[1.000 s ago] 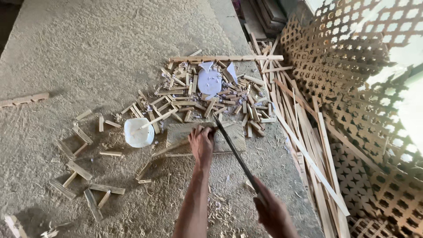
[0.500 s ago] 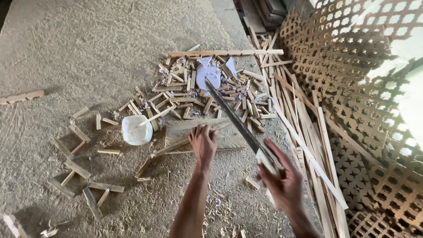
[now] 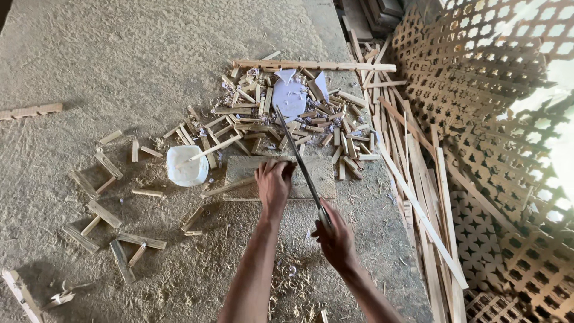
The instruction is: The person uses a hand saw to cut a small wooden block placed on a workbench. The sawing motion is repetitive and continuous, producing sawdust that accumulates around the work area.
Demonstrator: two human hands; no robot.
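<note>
Dusty floor (image 3: 119, 60) all over, thick with sawdust. Big lattice panels (image 3: 496, 119) at three o'clock, holes in rows. Long thin slats (image 3: 418, 197) lying beside them. Heap of short wood bits (image 3: 251, 119) at twelve o'clock, more bits scattered at nine. Flat wood block (image 3: 311, 179) in the middle. White tub (image 3: 186, 166) just left of it, stick poking out. Left hand (image 3: 274, 182) on the block, fingers curled, maybe pinching a thin stick there, hard to tell. Right hand (image 3: 338, 239) at five o'clock, wrapped tight round the handle of a long knife (image 3: 299, 158), blade raised over the block, tip toward twelve o'clock.
</note>
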